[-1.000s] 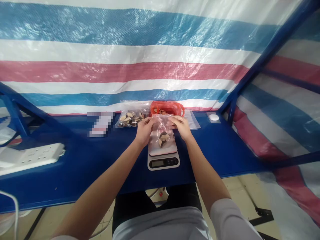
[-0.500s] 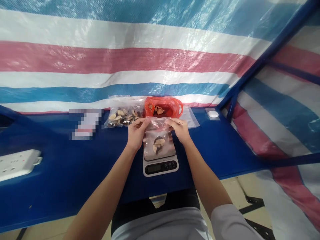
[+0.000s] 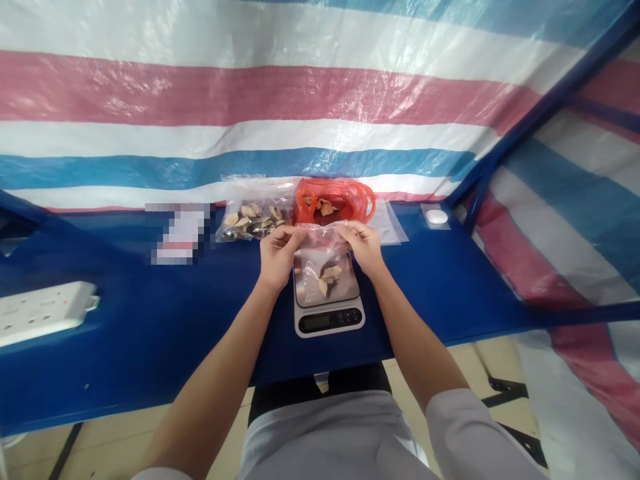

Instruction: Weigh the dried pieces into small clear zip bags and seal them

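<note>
Bag (image 3: 323,263) between left hand (image 3: 278,257), right hand (image 3: 364,248)

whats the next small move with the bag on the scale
I'd probably let go of the bag next. The left hand and right hand both seem to pinch its top edge, lifting some of its weight, while the pale pieces lie inside over the scale, so any reading could come out low.
</note>
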A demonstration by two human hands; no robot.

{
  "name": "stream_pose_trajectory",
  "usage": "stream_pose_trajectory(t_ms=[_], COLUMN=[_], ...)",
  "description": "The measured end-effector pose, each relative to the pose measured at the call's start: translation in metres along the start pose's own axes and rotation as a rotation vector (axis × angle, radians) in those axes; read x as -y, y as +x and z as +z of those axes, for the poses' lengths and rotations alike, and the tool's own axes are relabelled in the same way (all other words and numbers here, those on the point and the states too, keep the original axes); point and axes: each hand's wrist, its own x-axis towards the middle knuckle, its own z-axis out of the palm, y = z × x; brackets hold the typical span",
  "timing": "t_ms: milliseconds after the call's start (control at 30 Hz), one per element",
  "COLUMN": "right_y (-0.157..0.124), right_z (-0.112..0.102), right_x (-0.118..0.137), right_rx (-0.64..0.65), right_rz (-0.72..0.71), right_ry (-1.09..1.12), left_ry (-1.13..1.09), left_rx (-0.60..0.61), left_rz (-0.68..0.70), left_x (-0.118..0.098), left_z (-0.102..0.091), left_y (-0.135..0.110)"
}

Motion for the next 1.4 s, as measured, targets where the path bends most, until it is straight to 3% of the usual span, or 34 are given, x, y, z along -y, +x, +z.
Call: stream_pose_trajectory(t_ms=[167,333,633,867,1167,1400], right_y=[-0.001,-0.004,-0.006,-0.008,-0.007,-0.007], right_z=[0.001,0.000,0.001,0.004,0.003,0.001], right_x=[0.000,-0.002,0.000,0.004,0.000,0.002], right_rx=[0.007,0.039,-0.007,0.083,-0.017,0.028], right_rz=[-0.007,0.035,-0.012,0.042,-0.023,0.036], right_ry=[0.005,0.046,-0.001,0.075,-0.001,0.037], left_ry=[0.057,0.082,0.033,0.026,0.041,-0.031], left_rx=[-0.010,-0.036,-0.033,-0.036,-0.041,-0.076], left_rz=[0.030,-0.025,-0.075,-0.033,-0.082,-0.097], left_x=[-0.003,-0.006,-0.007,-0.006,-0.002,0.000], left_z=[-0.001,0.001,0.005,0.003,-0.001,-0.001], left_y=[-0.001,-0.002,-0.004,-0.005,-0.001,0.002])
